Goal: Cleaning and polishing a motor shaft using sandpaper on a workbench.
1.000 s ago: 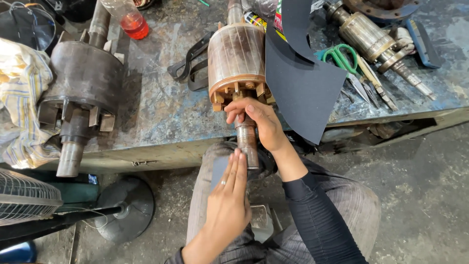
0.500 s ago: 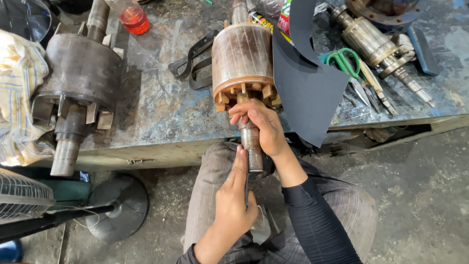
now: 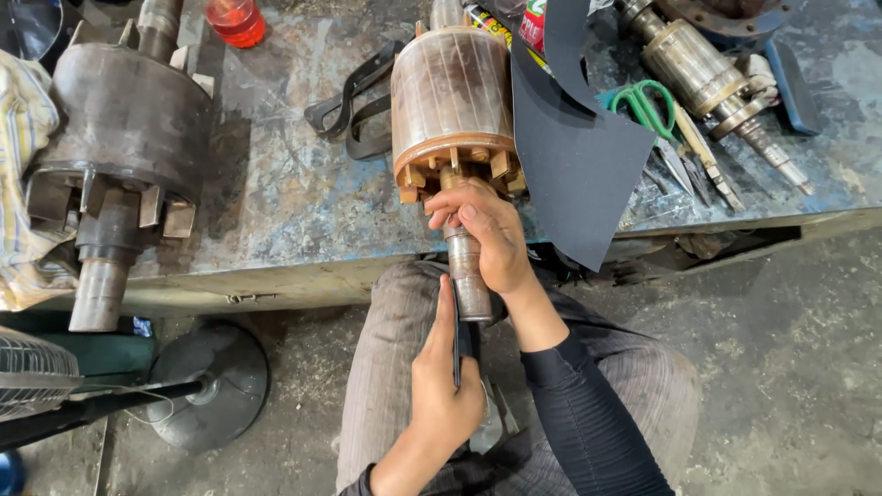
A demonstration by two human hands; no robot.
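The right hand [image 3: 487, 234] was wrapped around the steel shaft [image 3: 469, 276] of a motor rotor [image 3: 452, 101] lying on the blue workbench [image 3: 276, 202] — its shaft stuck out past the edge, over the person's lap. The left hand [image 3: 446, 386] was closed on a thin dark strip [image 3: 457, 335] held edge-on just beside the shaft's end. A dark abrasive sheet [image 3: 579, 165] lay beside the rotor, green-handled scissors [image 3: 648, 106] further right.

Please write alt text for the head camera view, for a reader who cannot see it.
A seated person's right hand grips the shaft of a rusty rotor lying on a worn blue bench, while the left hand holds a thin dark strip against the shaft. A black sheet, green scissors and a larger rotor lie nearby.
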